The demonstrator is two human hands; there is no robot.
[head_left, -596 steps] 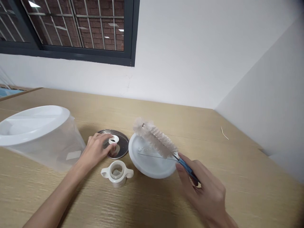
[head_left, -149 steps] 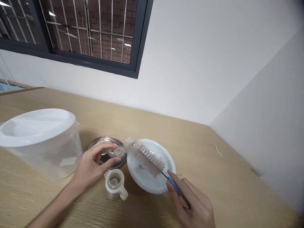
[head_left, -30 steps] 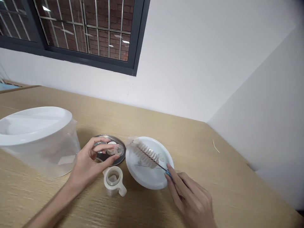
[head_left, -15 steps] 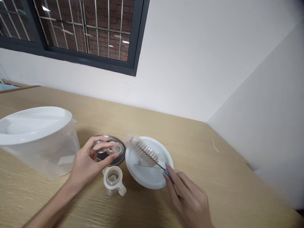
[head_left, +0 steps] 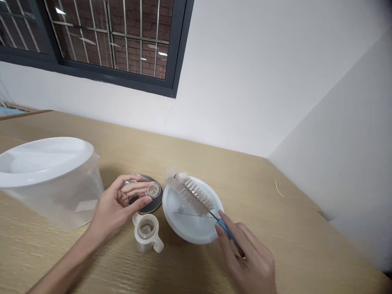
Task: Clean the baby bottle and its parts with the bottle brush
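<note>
Within the pinch of the left hand (head_left: 114,206), over one metal plate (head_left: 157,200), is one clear round piece (head_left: 152,190). Right of it, the right hand (head_left: 252,259) clasps one brush (head_left: 197,200) above one bowl (head_left: 192,236); nearer the body stands one two-handled cup (head_left: 145,245).
</note>
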